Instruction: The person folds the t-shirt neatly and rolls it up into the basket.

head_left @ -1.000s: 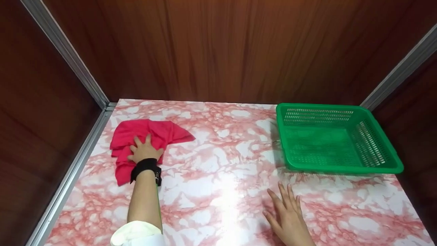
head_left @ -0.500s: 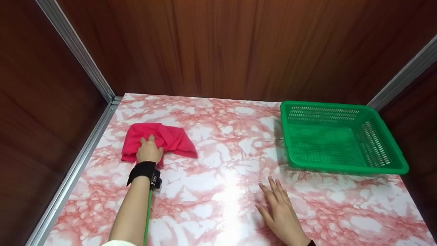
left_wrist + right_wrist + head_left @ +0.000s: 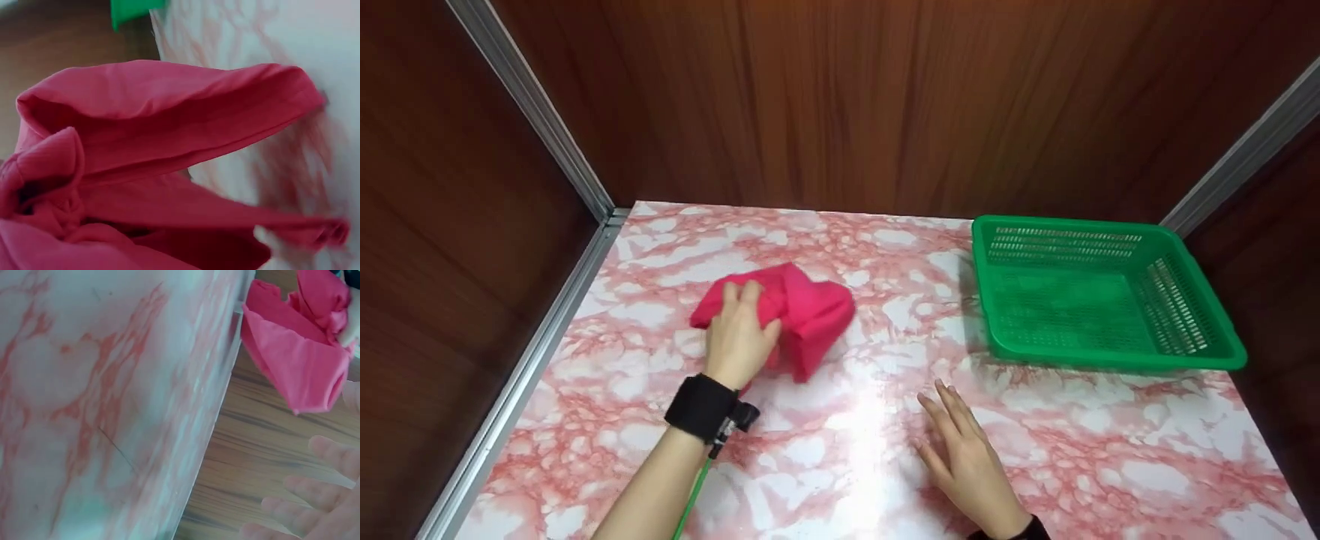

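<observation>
My left hand grips a bunched pink-red cloth at the left-middle of the table, its fingers curled into the fabric. One loose part of the cloth hangs out to the right of the hand. Close up in the left wrist view, the folds gape and show hemmed edges, while the fingers are hidden. Nearer the front, right of the middle, my right hand holds nothing and has its fingers spread and nearly straight. The right wrist view has this hand's fingertips at the lower right, below the raised cloth.
An empty green plastic basket with slotted sides stands at the back right of the red-and-white marbled table. Dark wood panels rise behind and on both sides, with metal strips at the corners. A green cord runs along the left forearm.
My left hand has gathered the spread cloth, lifted it and moved it to the right. The right hand has shifted slightly left and forward, its fingers still spread.
</observation>
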`<state>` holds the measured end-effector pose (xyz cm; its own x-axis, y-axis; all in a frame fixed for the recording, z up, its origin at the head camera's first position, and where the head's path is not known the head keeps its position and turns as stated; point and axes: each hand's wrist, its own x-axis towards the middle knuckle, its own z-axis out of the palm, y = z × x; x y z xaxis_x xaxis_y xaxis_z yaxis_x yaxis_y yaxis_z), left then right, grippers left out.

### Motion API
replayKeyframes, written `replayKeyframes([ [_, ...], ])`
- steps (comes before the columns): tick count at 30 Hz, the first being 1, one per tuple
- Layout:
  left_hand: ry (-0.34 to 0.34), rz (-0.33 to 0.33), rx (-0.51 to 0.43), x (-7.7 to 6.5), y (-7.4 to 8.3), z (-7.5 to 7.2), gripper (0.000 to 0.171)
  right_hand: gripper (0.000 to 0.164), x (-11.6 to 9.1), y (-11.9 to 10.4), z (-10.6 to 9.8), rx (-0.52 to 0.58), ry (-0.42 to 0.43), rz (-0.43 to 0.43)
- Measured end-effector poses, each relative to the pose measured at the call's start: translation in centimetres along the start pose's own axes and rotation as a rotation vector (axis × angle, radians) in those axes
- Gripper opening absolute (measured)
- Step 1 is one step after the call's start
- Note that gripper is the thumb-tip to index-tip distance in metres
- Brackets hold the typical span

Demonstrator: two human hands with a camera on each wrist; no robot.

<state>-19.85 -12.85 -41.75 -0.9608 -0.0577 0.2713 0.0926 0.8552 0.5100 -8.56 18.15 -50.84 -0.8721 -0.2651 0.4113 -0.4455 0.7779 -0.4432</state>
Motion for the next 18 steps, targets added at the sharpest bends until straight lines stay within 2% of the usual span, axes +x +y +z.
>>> replayKeyframes([
  [7,0.090,0.269,0.012,-3.3,4.9,1.0,0.040,0.066,-0.6,-0.8,-1.3,0.042,0.061,0.028],
  [9,0.063,0.313,0.011,-4.4,5.9,1.8,0.044,0.065,-0.8,-1.0,-1.7,0.057,0.086,0.038],
  [10,0.024,0.328,-0.003,-4.9,6.2,2.2,0.049,0.065,-0.8,-1.0,-1.8,0.061,0.096,0.045],
  [13,-0.143,0.321,-0.065,-6.6,6.3,3.4,0.071,0.060,-0.9,-0.9,-2.0,0.062,0.117,0.077],
  [15,-0.211,0.283,-0.115,-7.5,5.7,4.0,0.082,0.059,-1.0,-0.8,-2.1,0.052,0.121,0.094],
  [16,-0.214,0.256,-0.138,-7.9,5.3,4.3,0.084,0.058,-1.0,-0.7,-2.2,0.047,0.123,0.094],
  [18,-0.165,0.206,-0.167,-8.5,4.1,4.6,0.076,0.059,-1.0,-0.5,-2.1,0.030,0.126,0.082],
])
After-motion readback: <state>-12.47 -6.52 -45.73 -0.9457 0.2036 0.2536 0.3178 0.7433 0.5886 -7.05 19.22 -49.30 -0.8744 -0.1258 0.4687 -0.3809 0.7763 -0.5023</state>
